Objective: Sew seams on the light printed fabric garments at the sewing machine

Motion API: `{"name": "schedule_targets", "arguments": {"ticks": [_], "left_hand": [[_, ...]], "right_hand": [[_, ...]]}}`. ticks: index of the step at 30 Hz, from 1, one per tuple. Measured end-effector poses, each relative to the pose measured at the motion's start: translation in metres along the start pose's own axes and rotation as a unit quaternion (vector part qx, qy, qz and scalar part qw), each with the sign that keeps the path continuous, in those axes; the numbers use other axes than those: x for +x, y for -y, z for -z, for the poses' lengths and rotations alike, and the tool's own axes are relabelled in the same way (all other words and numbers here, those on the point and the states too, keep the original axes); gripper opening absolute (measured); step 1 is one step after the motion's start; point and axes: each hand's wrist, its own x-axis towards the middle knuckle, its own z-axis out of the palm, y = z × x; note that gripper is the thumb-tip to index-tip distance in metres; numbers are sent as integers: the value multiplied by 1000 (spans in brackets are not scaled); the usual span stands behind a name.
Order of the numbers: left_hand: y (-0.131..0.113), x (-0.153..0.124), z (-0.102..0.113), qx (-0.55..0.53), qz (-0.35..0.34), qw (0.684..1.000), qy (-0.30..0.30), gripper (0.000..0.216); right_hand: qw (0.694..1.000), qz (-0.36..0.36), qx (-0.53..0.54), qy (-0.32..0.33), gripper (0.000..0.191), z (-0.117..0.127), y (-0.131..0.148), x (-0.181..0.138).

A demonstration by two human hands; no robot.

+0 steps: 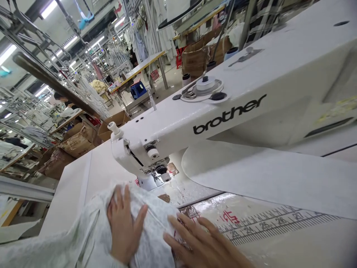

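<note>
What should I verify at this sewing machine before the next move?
1. Both hands on the cloth: ok. The left hand and right hand lie on the bunched pale patterned fabric.
2. Fingers clear of the needle area: ok. Both hands sit back from the presser foot.
3. Fabric reaching the presser foot: not ok. It bunches short of the foot.
4. Needle threaded: cannot tell. It is too small to see.
5. Printed measuring scale visible: ok. It shows beside the right hand.
</note>
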Motion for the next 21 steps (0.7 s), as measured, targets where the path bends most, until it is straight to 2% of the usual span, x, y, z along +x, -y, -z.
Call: {"name": "schedule_targets", "arguments": {"ticks": [2,3,4,6,7,8,10,13,15,18,21], "left_hand": [[-3,-19,2,36,51,996,-71,58],[-6,-24,4,44,30,994,-97,50],[-9,-25,6,41,-22,994,-102,44],[-17,-17,9,11,-148,987,-57,41],[-21,-9,10,-6,-194,981,-21,43],[-25,0,9,-17,-211,977,9,44],[-29,17,4,-18,-167,986,21,43],[-31,33,-6,-18,-101,994,-24,36],[-32,37,-10,-33,-115,992,-36,35],[-36,37,-11,-64,-147,987,-7,33],[-42,40,-10,-86,-128,988,6,28]], "right_hand": [[1000,9,3,16,25,-1,-7,4],[1000,16,7,23,24,-3,-11,6],[999,24,10,28,24,-4,-15,7],[999,33,12,30,24,-9,-24,10],[999,34,9,29,24,-12,-28,12],[999,33,5,31,23,-14,-32,15],[998,35,1,48,22,-20,-40,21],[996,67,19,60,22,-27,-50,32],[994,90,38,55,26,-28,-54,37],[992,106,45,58,29,-25,-55,41],[993,109,34,35,27,-21,-53,42]]}}
